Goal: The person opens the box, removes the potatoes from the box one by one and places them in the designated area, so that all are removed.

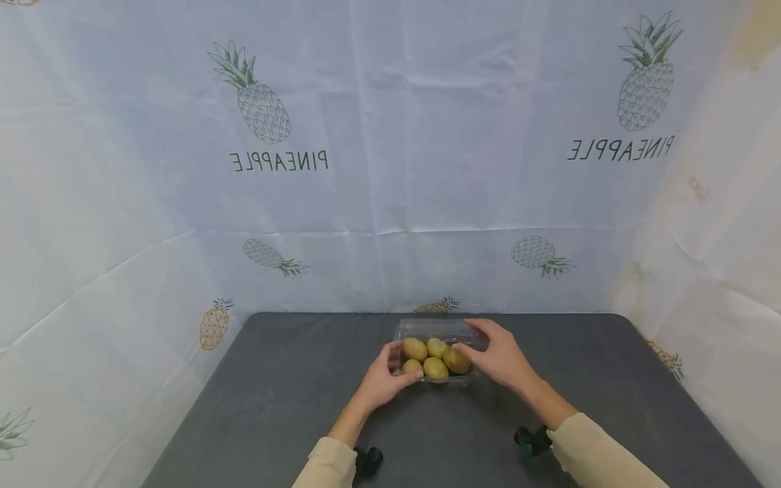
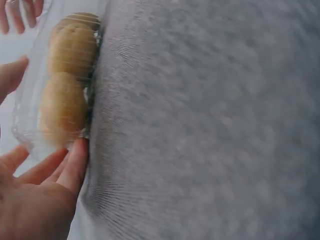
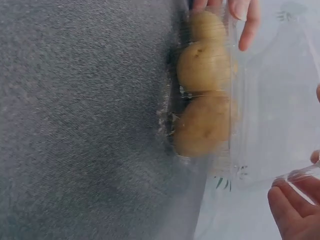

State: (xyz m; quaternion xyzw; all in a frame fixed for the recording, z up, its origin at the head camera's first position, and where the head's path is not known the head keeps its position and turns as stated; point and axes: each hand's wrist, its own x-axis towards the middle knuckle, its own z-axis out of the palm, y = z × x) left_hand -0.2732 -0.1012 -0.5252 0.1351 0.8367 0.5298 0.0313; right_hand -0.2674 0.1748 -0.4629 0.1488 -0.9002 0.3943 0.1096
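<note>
A clear plastic clamshell box (image 1: 445, 381) sits on the dark table, with several yellow-brown potatoes (image 1: 436, 368) inside. Its transparent lid (image 3: 280, 110) stands raised at the back, tilted up from the potatoes. My left hand (image 1: 379, 383) grips the box's left end, thumb along the front and fingers round the side. In the left wrist view, its fingertips (image 2: 77, 150) press against that end, low near the tabletop. My right hand (image 1: 503, 352) holds the lid by its right end. The right wrist view has those fingers (image 3: 285, 200) at the lid's edge, above the largest potato (image 3: 205, 125).
Dark grey cloth covers the table (image 1: 293, 393), and the box stands near its back edge. A pale curtain (image 1: 396, 169) printed with pineapples hangs behind and along both sides. Black wrist devices (image 1: 369, 462) show below both hands at the cuffs.
</note>
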